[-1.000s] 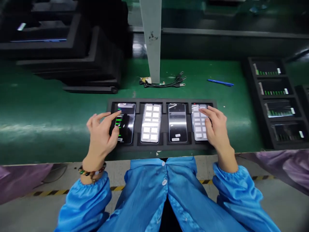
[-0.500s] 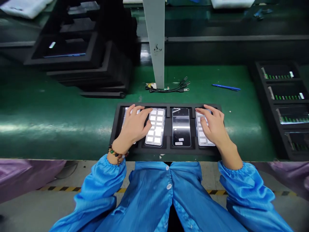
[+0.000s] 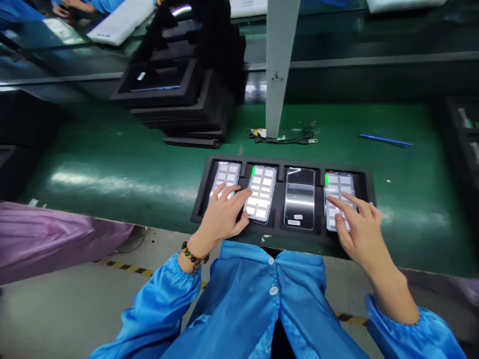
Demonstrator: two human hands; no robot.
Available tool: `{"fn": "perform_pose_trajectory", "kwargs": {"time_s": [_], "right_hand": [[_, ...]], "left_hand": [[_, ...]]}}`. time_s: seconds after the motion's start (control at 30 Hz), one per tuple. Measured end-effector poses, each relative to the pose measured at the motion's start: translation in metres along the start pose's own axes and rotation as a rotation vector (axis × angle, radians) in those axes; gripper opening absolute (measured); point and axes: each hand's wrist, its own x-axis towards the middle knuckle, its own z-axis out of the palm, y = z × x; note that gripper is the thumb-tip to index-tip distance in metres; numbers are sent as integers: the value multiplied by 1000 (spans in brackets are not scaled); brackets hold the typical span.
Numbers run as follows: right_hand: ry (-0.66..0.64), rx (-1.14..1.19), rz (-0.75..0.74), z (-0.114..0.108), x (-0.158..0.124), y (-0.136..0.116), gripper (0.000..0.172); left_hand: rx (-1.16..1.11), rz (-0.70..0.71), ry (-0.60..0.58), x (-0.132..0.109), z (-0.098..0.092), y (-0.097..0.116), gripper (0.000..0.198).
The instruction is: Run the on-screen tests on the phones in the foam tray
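Observation:
A black foam tray [image 3: 279, 199] lies at the table's front edge with smartphones in its slots. My left hand [image 3: 224, 212] is open, its fingers spread over the leftmost smartphone [image 3: 228, 172] and reaching the left edge of the second smartphone [image 3: 262, 194]. Both of those screens show white tiles, and the second has a green block at its top left corner. The third smartphone [image 3: 300, 197] has a dark screen with small white labels. Over the rightmost smartphone [image 3: 339, 182], lit with tiles and a green block, my right hand [image 3: 357, 222] is open, fingertips at its screen.
Stacked black trays [image 3: 179, 99] stand at the back left, beside a grey post [image 3: 279, 70]. Short black cables [image 3: 288, 138] lie at the post's foot. A blue pen [image 3: 385, 140] rests to the right. Another tray [image 3: 467, 124] is at the right edge. A co-worker's hands [image 3: 75, 6] show top left.
Both hands have slid down the screens toward the tray's near side. Green blocks have appeared on the second and rightmost smartphones. The view has shifted left.

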Motion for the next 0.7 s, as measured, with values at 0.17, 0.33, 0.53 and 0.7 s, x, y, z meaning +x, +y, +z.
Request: {"fn": "perform_pose_trajectory", "kwargs": {"time_s": [0.17, 0.33, 0.53, 0.7], "right_hand": [[-11, 34, 9, -7, -22, -17, 58], [16, 64, 8, -10, -44, -23, 53], [34, 117, -9, -12, -62, -28, 57], [68, 94, 37, -18, -65, -23, 53]], "left_hand": [[-3, 51, 129, -24, 13, -4, 58], [23, 174, 269, -37, 22, -11, 59], [17, 231, 308, -43, 23, -14, 57], [-8, 265, 294, -42, 20, -19, 54]]}}
